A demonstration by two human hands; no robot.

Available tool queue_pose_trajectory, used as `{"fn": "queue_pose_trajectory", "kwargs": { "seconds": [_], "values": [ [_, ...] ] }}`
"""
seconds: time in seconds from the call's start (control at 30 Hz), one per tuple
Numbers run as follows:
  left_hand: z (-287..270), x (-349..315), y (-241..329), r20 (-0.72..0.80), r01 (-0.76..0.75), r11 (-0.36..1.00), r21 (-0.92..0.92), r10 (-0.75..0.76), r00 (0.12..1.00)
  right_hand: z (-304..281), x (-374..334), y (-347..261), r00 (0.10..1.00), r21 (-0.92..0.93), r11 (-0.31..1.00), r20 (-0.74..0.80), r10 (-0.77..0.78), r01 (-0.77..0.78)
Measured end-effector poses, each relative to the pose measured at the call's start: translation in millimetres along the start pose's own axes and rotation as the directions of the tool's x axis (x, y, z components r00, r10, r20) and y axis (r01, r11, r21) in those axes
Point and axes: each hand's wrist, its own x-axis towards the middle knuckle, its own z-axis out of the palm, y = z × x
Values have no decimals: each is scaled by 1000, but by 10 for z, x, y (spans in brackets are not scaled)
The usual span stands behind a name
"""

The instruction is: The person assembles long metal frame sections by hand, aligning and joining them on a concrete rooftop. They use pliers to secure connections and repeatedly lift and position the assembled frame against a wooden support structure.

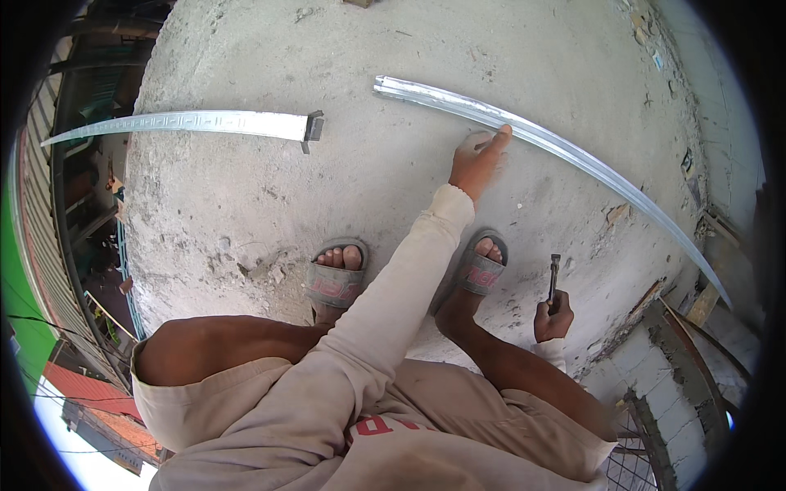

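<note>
A long, thin galvanized metal channel (524,131) lies across the concrete, running from the upper middle down toward the right rim. My left hand (481,164) reaches forward to it. A stretched finger overlaps the channel's near edge, and the other fingers are blurred and partly curled, with nothing visible between them. By my right foot, my right hand (555,319) is closed round the handle of a hammer (555,274), its small dark head upward. Off to the left rests a second metal strip (221,123) with slots along it and a dark block-like piece (313,128) at its right end.
Both my sandalled feet (336,274) stand on the rough concrete slab (270,188). At the left the slab edge drops off beside a corrugated roof (41,188). A block wall (675,401), boards and a metal grid (634,446) are at the lower right.
</note>
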Motion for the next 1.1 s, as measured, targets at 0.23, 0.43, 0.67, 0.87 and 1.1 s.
{"fn": "queue_pose_trajectory", "kwargs": {
  "seconds": [0.23, 0.43, 0.67, 0.87, 1.1],
  "values": [
    [155, 294, -17, -275, -274, 940, -202, 214, 937, -802, 1516, -3000, 602, -54, 617, 303, -739, 785],
    [148, 560, -248, -290, -284, 947, -150, 233, 928, -23, 2258, -3811, 437, -385, 233, 621, -651, 893],
    [119, 380, -125, -287, -277, 961, 19, 271, 919, 635, 2402, -4051, 529, -370, 379, 594, -606, 849],
    [81, 406, -71, -253, -276, 959, 56, 281, 926, 608, 2316, -4134, 534, -326, 423, 490, -689, 846],
    [128, 450, -166, -319, -234, 972, -26, 214, 923, 452, 2281, -4349, 494, -437, 269, 563, -663, 858]
  ]
}}
